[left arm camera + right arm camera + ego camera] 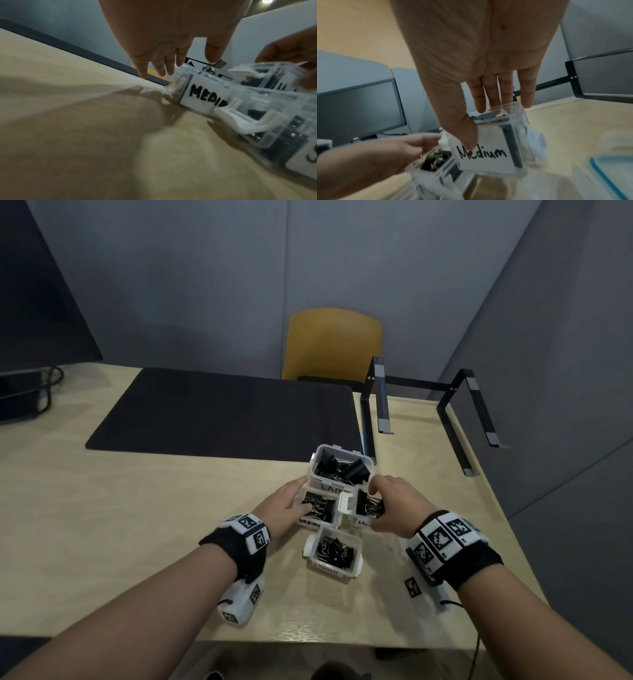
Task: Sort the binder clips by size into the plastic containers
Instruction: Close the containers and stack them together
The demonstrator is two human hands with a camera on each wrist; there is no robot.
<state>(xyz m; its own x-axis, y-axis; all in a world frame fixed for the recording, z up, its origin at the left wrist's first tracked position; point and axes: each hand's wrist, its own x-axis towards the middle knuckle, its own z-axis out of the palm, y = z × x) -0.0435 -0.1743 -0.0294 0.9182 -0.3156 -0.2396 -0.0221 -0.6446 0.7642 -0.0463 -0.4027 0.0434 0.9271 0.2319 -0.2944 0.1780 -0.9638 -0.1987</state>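
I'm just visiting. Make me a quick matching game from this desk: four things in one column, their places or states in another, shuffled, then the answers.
1. Container labelled Large
2. Container labelled Small
3. Container labelled Medium
4. Yellow chair

a. Behind the desk
b. Held in the right hand
c. Farthest container from the person
d. Nearest container to the person

Pairs: 1-c, 2-d, 3-b, 4-a

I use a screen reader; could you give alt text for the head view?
Two hands work among four clear containers of black binder clips: the right hand grips a tilted container, the left hand reaches into another.
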